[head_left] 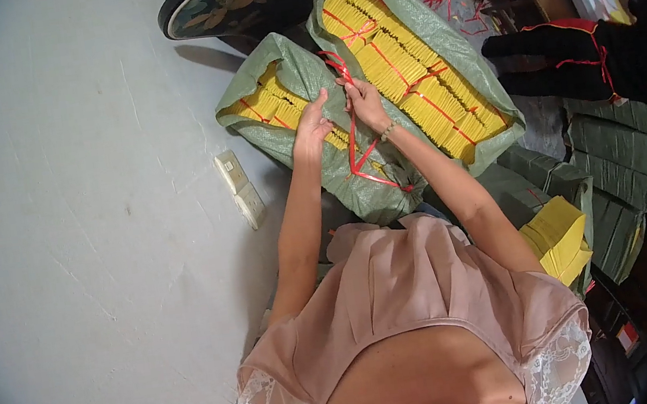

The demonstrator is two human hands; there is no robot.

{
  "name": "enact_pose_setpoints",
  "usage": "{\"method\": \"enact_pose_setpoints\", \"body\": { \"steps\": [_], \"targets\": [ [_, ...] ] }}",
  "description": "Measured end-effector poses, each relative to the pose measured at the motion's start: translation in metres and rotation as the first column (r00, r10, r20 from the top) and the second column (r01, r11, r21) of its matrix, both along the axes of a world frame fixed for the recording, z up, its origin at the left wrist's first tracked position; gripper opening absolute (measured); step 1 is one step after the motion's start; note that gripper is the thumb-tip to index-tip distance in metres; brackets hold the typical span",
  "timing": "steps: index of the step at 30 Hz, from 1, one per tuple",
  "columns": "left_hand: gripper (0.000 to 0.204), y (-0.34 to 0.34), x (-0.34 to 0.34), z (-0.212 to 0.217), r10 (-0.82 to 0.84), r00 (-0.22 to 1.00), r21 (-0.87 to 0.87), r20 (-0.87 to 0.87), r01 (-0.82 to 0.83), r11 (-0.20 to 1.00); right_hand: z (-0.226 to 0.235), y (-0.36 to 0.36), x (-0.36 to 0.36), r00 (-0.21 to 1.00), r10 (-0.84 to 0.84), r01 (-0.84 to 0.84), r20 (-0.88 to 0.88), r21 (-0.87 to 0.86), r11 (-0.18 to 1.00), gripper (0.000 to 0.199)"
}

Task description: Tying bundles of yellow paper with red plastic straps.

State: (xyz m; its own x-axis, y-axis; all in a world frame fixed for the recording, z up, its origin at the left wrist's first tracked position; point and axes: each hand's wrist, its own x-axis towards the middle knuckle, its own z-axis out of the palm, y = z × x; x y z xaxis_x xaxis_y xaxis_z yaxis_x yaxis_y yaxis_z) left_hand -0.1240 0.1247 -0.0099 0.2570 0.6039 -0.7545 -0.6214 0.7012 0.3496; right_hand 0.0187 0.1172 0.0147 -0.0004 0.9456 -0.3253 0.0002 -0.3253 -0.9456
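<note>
**Tying the red string at the mouth of a green sack**

Clearly, the head view shows both hands meeting over the nearer green sack (307, 135), which lies open against the pale wall (77, 232) and shows stacks of yellow paper (267, 104) inside. The right hand (364, 104) is closed in a pinch on a red string (355, 145); one end rises to the sack's edge above the fingers, and the rest trails down in a loop across the woven cloth toward the person's body. The left hand (313, 126) rests just beside it with fingers loosely curled, touching the sack near the string; whether it also grips the string cannot be told.

A second, larger green sack (414, 53) lies just beyond, touching the first, full of yellow paper bound with red bands. To the right stand dark green bundles (618, 166) and a loose pile of yellow sheets (559, 242). A light switch (241, 188) sits on the wall to the left.

By my reading, the step in hand is knotting or lacing the string. The next move likely calls for both hands to keep the string taut while crossing its ends, so the sack's edge does not slip free.
</note>
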Motion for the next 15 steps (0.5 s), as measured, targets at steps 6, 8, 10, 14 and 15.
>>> {"method": "enact_pose_setpoints", "body": {
  "steps": [6, 8, 10, 14, 15],
  "targets": [
    [0.029, 0.003, 0.01, 0.009, -0.071, 0.995, 0.12, -0.067, 0.079, 0.99, -0.01, 0.0, 0.01, 1.0, 0.02, -0.02, 0.01, -0.036, 0.999, 0.03],
    [0.029, 0.006, 0.007, 0.009, -0.097, 0.986, 0.07, -0.139, 0.108, 0.992, -0.01, 0.0, 0.01, 1.0, 0.029, -0.029, 0.009, -0.033, 0.999, 0.03],
    [0.029, 0.009, 0.002, 0.007, -0.125, 0.97, 0.018, -0.21, 0.132, 0.991, -0.008, 0.0, 0.008, 0.999, 0.039, -0.039, 0.007, -0.03, 0.999, 0.03],
    [0.028, 0.009, -0.012, 0.006, -0.193, 0.98, 0.134, 0.057, 0.184, 0.974, -0.004, -0.001, 0.001, 0.998, 0.038, -0.039, -0.042, -0.024, 0.999, 0.03],
    [0.027, 0.008, -0.014, 0.007, -0.195, 0.979, 0.138, 0.051, 0.187, 0.973, -0.004, 0.0, 0.0, 0.998, 0.047, -0.049, -0.052, -0.028, 0.998, 0.03]
  ]
}}
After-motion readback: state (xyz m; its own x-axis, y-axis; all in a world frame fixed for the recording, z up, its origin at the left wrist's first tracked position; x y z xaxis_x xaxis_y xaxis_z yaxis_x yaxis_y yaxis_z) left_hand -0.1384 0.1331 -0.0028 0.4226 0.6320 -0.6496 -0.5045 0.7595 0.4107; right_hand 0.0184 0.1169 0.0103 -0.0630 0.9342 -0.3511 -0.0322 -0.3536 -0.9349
